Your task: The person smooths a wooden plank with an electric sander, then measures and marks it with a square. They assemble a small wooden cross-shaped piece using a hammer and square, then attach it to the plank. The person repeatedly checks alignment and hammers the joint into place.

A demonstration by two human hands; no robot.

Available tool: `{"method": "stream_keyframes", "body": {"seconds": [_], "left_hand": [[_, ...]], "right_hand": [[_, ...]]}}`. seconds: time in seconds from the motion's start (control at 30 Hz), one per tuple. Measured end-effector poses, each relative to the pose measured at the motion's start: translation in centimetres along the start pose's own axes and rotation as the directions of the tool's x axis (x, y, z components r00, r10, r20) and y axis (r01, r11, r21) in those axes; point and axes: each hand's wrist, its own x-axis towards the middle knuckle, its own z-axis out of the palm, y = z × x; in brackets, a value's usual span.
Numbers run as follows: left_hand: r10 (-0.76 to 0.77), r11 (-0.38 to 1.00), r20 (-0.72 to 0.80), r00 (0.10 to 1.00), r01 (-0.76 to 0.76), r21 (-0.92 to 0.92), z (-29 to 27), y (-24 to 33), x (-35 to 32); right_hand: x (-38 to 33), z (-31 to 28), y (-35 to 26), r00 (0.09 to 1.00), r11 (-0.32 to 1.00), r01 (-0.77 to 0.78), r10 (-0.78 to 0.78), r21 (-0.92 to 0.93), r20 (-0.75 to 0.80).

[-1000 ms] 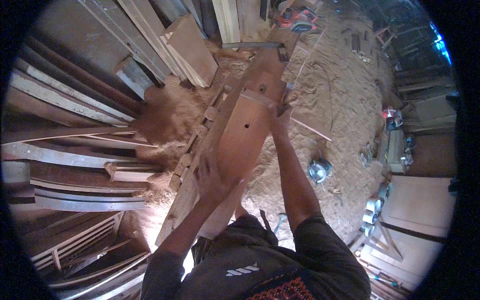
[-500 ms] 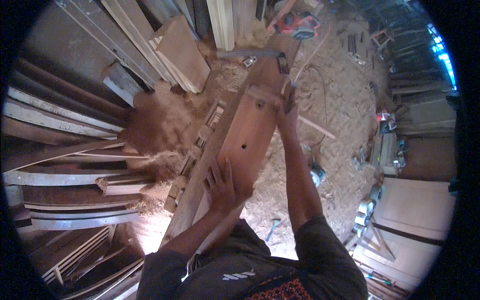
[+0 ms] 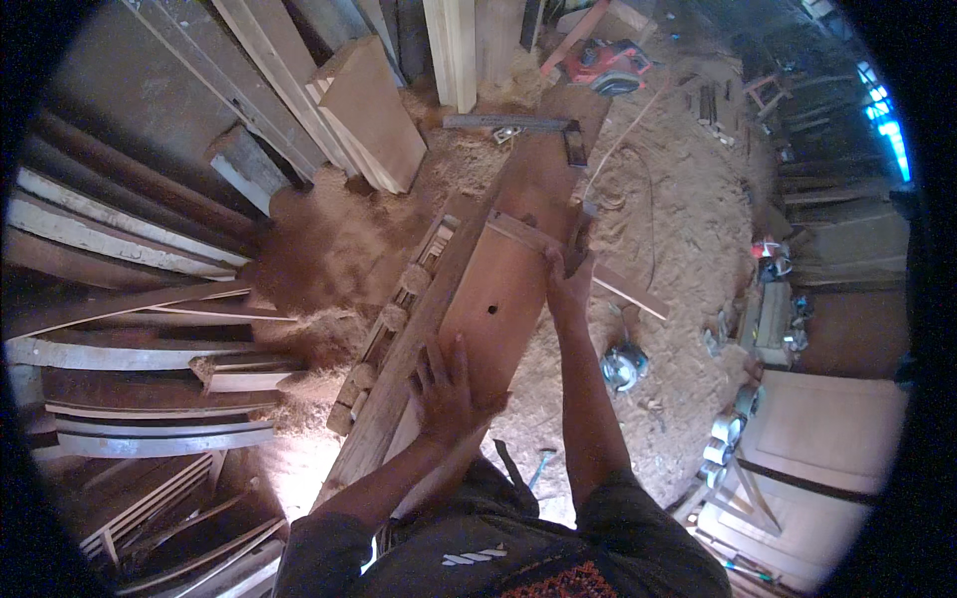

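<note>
A long reddish wooden board (image 3: 503,289) with a small hole lies on a narrow bench running away from me. My left hand (image 3: 446,384) lies flat on the board's near end, fingers spread. My right hand (image 3: 569,279) grips a small dark tool at the board's right edge, beside a thin pale strip laid across the board. A metal square (image 3: 518,125) lies at the bench's far end.
Sawdust (image 3: 678,219) covers the floor. Planks and timber lean along the left (image 3: 130,259) and back. A red power tool (image 3: 603,65) sits at the far end, a round metal tool (image 3: 624,365) on the floor at right, a hammer (image 3: 538,466) near my legs.
The view has shifted so the board sits lower and more central. Both hands keep their places on the board; the right hand stays at the strip.
</note>
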Motion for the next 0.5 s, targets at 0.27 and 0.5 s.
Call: {"method": "stream_keyframes", "body": {"seconds": [0.27,0.5], "left_hand": [[-0.001,1.0,-0.022,1.0,0.002,0.028,0.2,-0.4,0.3],[0.033,0.989,-0.116,0.993,-0.015,0.148,0.4,-0.3,0.2]], "right_hand": [[11.7,0.1,1.5,0.991,0.973,-0.098,0.076,0.207,0.109],[-7.2,-5.8,11.9,0.822,0.635,-0.385,0.566,0.669,-0.065]]}}
